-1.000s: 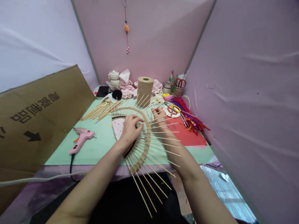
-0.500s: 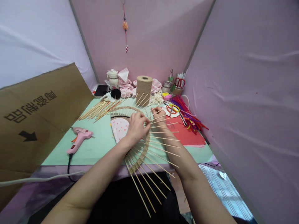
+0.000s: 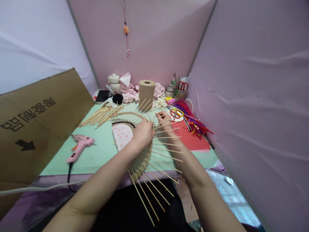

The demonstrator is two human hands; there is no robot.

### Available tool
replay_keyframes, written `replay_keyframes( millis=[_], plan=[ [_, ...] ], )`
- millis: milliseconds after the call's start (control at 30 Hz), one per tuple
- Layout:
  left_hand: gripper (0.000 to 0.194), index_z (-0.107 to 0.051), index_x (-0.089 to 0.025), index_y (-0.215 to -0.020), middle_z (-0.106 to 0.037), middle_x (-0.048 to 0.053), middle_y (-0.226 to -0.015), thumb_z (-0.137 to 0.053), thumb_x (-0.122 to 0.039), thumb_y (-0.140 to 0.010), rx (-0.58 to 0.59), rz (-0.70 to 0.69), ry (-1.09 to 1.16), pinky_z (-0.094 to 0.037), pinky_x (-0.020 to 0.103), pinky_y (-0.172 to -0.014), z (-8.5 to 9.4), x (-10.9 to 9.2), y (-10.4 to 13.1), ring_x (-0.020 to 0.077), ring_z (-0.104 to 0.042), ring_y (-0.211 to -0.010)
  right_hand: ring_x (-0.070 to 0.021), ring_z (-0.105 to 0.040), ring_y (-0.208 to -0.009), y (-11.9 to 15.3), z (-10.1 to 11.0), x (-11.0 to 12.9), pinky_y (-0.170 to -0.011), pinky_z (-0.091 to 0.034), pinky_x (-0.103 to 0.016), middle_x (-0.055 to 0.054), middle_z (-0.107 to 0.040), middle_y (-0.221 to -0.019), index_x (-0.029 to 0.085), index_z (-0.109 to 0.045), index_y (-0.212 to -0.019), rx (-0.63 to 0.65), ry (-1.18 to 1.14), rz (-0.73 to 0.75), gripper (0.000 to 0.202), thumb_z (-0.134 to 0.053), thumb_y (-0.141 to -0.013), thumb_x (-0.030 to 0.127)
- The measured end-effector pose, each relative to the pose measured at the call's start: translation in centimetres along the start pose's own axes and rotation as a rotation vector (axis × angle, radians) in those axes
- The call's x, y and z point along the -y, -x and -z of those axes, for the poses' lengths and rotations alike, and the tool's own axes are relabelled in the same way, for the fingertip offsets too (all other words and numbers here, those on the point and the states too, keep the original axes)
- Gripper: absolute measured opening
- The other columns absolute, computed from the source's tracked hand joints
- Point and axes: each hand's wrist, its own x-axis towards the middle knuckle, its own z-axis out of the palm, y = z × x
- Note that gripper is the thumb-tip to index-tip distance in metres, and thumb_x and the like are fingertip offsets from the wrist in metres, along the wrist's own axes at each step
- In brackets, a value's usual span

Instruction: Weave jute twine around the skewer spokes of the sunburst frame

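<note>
A half-round woven fan has thin sticks radiating out past its band of woven twine, with a pink dotted cloth at its centre. My left hand is closed on the band at the upper right, fingers curled over the sticks. Just right of it, my right hand pinches a thin strand of twine among the stick ends; the strand is hard to make out. Behind the fan stands a spool of brown twine.
A pink glue gun lies left on the green table cover. Loose sticks lie behind it, beside a cardboard sheet. At right are red paper, scissors and pipe cleaners.
The whole view has shifted slightly. My left hand has turned over the band, its fingertips now less visible. My right hand stays pinched close by.
</note>
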Motion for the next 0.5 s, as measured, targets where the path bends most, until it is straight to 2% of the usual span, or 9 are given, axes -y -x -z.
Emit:
replay_keyframes(
  millis=[133,233,400,500],
  plan=[
    [0.022,-0.067,-0.015,-0.096,-0.063,0.013,-0.103,-0.048,-0.017,-0.086,0.008,-0.017,-0.024,-0.049,0.035,-0.076,-0.1,0.1,-0.3,0.0257,-0.065,-0.09,-0.0138,-0.046,-0.062,-0.3,1.7,-0.4,-0.062,-0.037,-0.029,0.0,-0.057,-0.065,0.017,-0.061,-0.075,0.015,0.018,0.015,0.03,-0.059,-0.075,0.047],
    [0.023,-0.069,-0.014,-0.095,-0.064,0.013,-0.101,-0.048,-0.015,-0.085,0.015,-0.028,-0.028,-0.049,0.035,-0.077,0.0,0.0,-0.3,0.0254,-0.065,-0.09,-0.0139,-0.046,-0.059,-0.2,3.5,-0.7,-0.06,-0.036,-0.028,0.001,-0.056,-0.062,0.018,-0.06,-0.07,0.044,0.051,0.021,0.032,-0.061,-0.072,0.05],
    [0.022,-0.069,-0.012,-0.091,-0.064,0.013,-0.099,-0.048,-0.014,-0.084,0.02,-0.037,-0.034,-0.049,0.034,-0.077,0.3,0.0,-0.3,0.0245,-0.065,-0.089,-0.0146,-0.047,-0.057,0.7,7.1,-0.5,-0.059,-0.036,-0.028,0.0,-0.057,-0.058,0.018,-0.062,-0.065,0.095,0.122,0.025,0.029,-0.068,-0.067,0.047],
    [0.021,-0.069,-0.013,-0.089,-0.064,0.012,-0.098,-0.048,-0.015,-0.084,0.012,-0.039,-0.037,-0.048,0.033,-0.076,0.3,0.1,-0.2,0.0237,-0.065,-0.089,-0.0157,-0.05,-0.061,1.5,9.2,-0.1,-0.061,-0.039,-0.028,0.0,-0.06,-0.062,0.018,-0.065,-0.067,0.089,0.154,0.051,0.026,-0.068,-0.07,0.044]
  ],
)
